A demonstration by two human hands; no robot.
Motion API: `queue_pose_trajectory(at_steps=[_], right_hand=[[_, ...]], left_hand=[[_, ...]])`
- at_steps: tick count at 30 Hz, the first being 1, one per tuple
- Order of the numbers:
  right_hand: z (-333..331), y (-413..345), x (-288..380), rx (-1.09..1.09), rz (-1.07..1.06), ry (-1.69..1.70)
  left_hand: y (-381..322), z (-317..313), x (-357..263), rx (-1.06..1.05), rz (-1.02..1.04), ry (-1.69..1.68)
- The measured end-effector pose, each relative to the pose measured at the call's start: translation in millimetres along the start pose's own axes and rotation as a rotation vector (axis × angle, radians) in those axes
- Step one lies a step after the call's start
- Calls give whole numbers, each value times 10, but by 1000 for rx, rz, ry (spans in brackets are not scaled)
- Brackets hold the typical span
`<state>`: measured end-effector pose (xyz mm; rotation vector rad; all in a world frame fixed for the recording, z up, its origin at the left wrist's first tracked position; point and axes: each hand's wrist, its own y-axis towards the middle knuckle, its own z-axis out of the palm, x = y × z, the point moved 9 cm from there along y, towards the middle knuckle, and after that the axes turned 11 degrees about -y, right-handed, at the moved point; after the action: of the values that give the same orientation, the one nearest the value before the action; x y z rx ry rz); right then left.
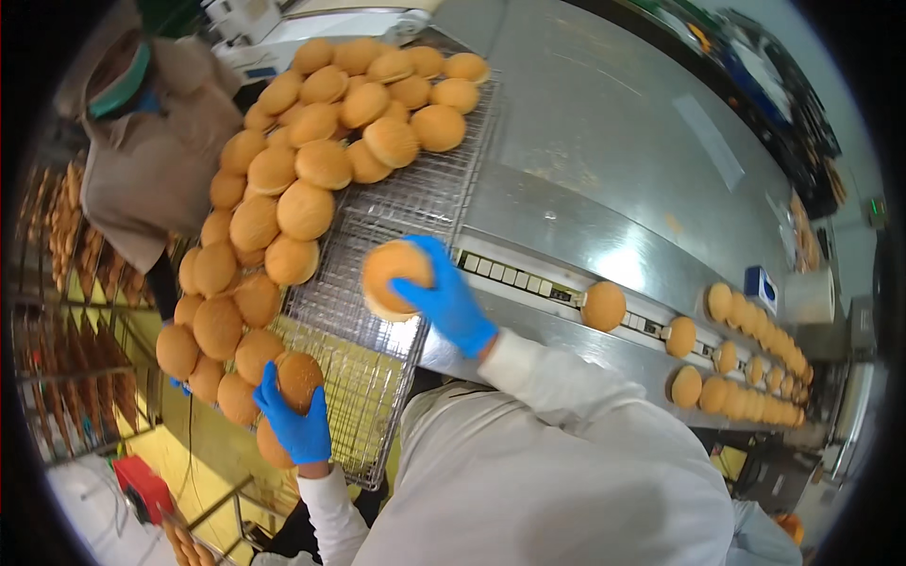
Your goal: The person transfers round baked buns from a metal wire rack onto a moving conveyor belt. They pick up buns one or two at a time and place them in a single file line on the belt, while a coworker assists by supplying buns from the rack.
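My right hand (449,301), in a blue glove, grips a round golden bun (396,276) above the wire rack (382,205), near the start of a narrow conveyor (506,274). The bun looks slightly blurred, with its pale underside towards me. At the lower left, my left hand (297,421), also gloved in blue, has its fingers and thumb around another bun (299,382) at the edge of the pile. Many buns (272,170) lie heaped along the rack's far and left sides. Another bun (272,444) is partly hidden behind my left wrist.
Single buns (603,306) ride spaced along the conveyor, between two rows of buns (732,400) at the right. A steel table (566,106) lies beyond. A person in a brown top (159,148) stands across the rack. Shelved trolleys (78,375) and a red device (144,488) are at left.
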<state>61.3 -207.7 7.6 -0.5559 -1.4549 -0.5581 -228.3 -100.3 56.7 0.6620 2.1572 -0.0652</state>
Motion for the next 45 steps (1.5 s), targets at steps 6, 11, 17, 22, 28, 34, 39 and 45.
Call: queue_pose_trajectory(at_steps=[6, 11, 17, 22, 28, 34, 39, 45], right_hand=[[-2490, -1142, -240, -630, 112, -241], [-2987, -1693, -769, -644, 183, -1021], [-3072, -2041, -548, -788, 178, -1153], [-2883, -1672, 7, -829, -7, -836], [-1846, -154, 77, -418, -84, -329], [-723, 1375, 296, -395, -245, -756], [-186, 1811, 350, -324, -318, -1290], [-548, 1821, 285, -304, -372, -1007]], left_hand=[[77, 1187, -844, 199, -118, -762], [139, 2858, -1215, 427, -235, -1028], [123, 3650, -1004, 470, -105, -689], [188, 3508, -1085, 546, 210, 111], [483, 2302, -1494, 284, 351, -270], [1662, 967, -870, -163, 233, 166], [2274, 1243, -622, 198, 327, 378], [2671, 1427, -490, 467, 200, 291]])
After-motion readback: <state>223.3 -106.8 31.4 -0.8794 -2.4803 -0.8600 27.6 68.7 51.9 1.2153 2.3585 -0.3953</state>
